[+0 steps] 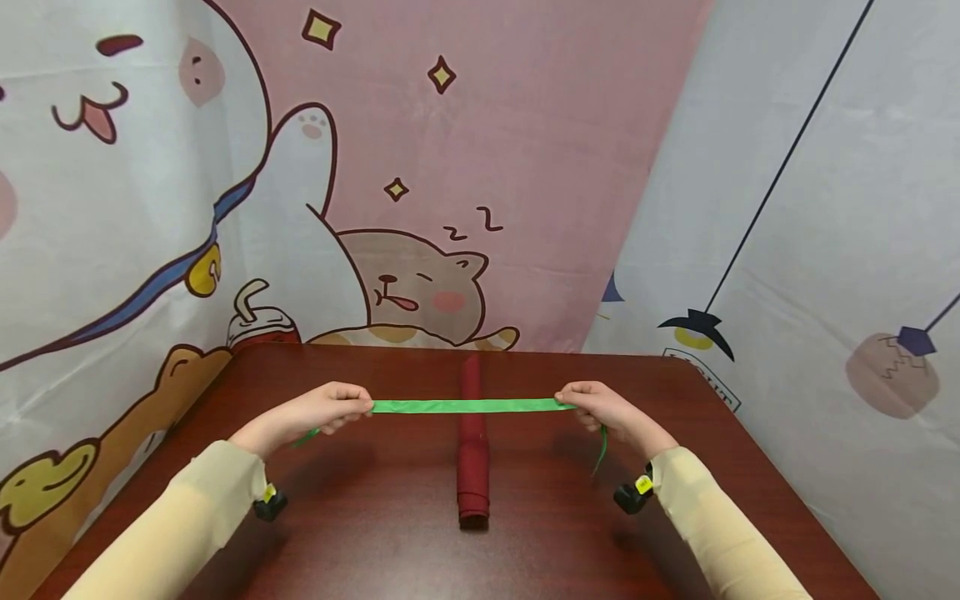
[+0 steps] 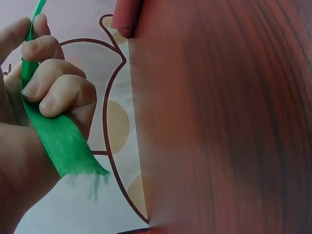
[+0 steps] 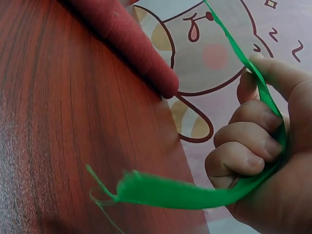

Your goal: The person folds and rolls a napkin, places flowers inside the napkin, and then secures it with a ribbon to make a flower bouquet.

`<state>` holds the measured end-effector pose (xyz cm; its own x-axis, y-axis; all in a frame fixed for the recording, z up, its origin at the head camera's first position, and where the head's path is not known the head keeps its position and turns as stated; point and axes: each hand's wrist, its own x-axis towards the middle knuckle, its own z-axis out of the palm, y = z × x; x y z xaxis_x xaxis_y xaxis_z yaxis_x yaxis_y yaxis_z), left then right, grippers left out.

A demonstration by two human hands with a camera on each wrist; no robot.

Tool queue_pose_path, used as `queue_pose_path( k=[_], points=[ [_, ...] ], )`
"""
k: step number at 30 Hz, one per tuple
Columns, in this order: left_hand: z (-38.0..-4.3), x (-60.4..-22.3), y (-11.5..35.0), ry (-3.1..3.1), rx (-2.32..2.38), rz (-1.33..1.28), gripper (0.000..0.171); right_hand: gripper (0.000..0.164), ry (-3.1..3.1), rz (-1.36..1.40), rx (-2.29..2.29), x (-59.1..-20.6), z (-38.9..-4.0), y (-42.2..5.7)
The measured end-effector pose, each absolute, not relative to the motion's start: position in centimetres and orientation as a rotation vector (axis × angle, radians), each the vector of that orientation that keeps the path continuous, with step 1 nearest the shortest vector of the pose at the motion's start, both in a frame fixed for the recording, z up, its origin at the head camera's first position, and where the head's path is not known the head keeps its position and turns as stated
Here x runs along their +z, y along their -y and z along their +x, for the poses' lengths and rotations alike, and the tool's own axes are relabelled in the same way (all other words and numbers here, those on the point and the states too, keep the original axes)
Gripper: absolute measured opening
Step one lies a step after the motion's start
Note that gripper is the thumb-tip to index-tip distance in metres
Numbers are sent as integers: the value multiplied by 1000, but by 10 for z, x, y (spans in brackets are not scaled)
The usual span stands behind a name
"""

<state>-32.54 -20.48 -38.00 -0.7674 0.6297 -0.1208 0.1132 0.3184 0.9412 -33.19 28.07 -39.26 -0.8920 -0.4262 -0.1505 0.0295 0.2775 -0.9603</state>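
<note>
A green ribbon is stretched level between both hands, above a rolled dark red cloth that lies lengthwise on the table. The left hand pinches one end between thumb and forefinger. In the left wrist view the ribbon's frayed tail hangs past the curled fingers. On the other side the right hand pinches the ribbon too. Its loose tail, with stray threads, comes out below the palm in the right wrist view. Neither hand touches the roll.
The brown wooden table reaches to a cartoon-printed cloth backdrop behind it and at the sides. A small black wrist camera sits under the left sleeve, another camera under the right.
</note>
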Motion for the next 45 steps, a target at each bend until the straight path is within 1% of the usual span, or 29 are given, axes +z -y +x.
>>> queue_pose_path(
  k=[12, 15, 19, 25, 28, 35, 40, 45],
  points=[
    [-326, -381, 215, -2215, 1378, 643, 27, 15, -2163, -357, -1665, -399, -334, -291],
    [-326, -379, 218, -2268, 1354, 624, 26, 21, -2142, -383, -1684, -399, -335, -293],
    [-327, -374, 222, -2314, 1350, 646, 25, 23, -2135, -426, -1709, -397, -335, -294],
    [-330, -365, 227, -2305, 1359, 686, 24, 8, -2163, -460, -1702, -393, -338, -299],
    [-330, -362, 229, -2283, 1356, 705, 22, 6, -2175, -484, -1702, -390, -340, -302],
    [-328, -359, 234, -2246, 1319, 751, 18, 11, -2229, -533, -1614, -383, -342, -304],
    [-330, -354, 229, -2350, 1157, 833, 12, 19, -2376, -546, -1411, -371, -344, -303],
    [-337, -344, 224, -2467, 1059, 923, 10, 21, -2508, -550, -1291, -357, -351, -301]
  ],
)
